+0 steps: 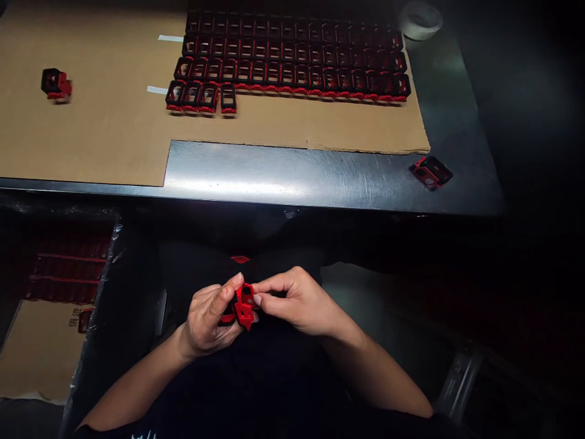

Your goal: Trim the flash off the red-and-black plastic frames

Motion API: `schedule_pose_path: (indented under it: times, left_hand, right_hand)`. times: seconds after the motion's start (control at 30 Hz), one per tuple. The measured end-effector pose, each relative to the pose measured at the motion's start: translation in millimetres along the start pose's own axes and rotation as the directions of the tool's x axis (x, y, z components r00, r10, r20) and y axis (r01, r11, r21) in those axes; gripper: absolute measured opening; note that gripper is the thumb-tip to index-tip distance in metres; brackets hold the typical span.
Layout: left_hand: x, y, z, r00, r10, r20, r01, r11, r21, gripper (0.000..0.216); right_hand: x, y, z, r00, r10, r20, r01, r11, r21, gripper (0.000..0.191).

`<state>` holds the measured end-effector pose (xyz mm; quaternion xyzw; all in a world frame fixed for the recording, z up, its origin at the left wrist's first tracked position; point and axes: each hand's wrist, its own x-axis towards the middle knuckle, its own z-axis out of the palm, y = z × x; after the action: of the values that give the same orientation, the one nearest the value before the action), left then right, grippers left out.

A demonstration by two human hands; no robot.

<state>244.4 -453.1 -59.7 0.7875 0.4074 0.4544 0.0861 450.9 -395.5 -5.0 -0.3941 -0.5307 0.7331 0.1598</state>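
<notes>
Now the red part (244, 310) is being worked in mid-air above the lap, left hand (208, 318) curled firmly round it, right hand (292, 302) with thumb and forefinger nearly together at its edge, whether gripping I can't tell. Any next move calls for a steady left hold; long axis near upright in view, pointed tip toward the wearer.

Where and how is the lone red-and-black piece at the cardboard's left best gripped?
Probably by its left and right sides, from the near side: the blocky piece sits apart from the rows, so neighbours shouldn't hinder pinching.
</notes>
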Motion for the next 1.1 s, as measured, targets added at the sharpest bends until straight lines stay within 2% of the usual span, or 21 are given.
schedule_pose_path:
  times: [0.2,0.37,0.43,0.57,0.63,0.73,0.87,1.0,1.1]
  left_hand:
    - [-1,0,0,1.000,0.004,0.019,-0.003,1.000,-0.027,0.095]
    - [-3,-2,0,1.000,-0.019,0.006,0.019,0.998,-0.058,0.098]
    - [-3,-2,0,1.000,-0.022,0.009,0.023,0.998,-0.058,0.097]
    - [0,-1,2,1.000,-0.005,0.011,0.006,0.997,-0.075,0.094]
    - [0,0,1,1.000,-0.016,0.007,0.016,0.996,-0.089,0.092]
    - [0,2,-1,0.995,-0.101,0.000,0.100,0.988,-0.117,0.093]
    - [0,4,-3,0.984,-0.173,0.034,0.176,0.970,-0.169,0.093]
    - [-2,5,-2,0.980,-0.186,0.065,0.196,0.957,-0.215,0.093]
    - [-5,3,0,0.967,-0.238,0.087,0.253,0.926,-0.279,0.093]
  right_hand:
    - [1,7,2,0.997,-0.001,-0.074,-0.002,0.999,-0.043,0.022]
    - [-1,6,-1,0.999,-0.045,0.013,0.045,0.999,0.009,0.029]
    - [-1,3,3,0.998,-0.050,-0.031,0.050,0.999,0.002,0.027]
    - [3,-3,12,0.975,-0.019,-0.221,-0.010,0.992,-0.129,0.012]
    - [3,-3,11,0.981,-0.010,-0.192,-0.018,0.989,-0.146,0.013]
    - [2,4,2,0.995,-0.009,-0.103,0.006,1.000,-0.027,0.024]
    - [3,17,-4,0.989,0.023,-0.147,0.004,0.983,0.182,0.032]
    - [6,22,3,0.997,0.051,-0.061,-0.035,0.970,0.239,0.032]
    - [8,23,7,0.997,0.060,-0.056,-0.041,0.956,0.290,0.032]
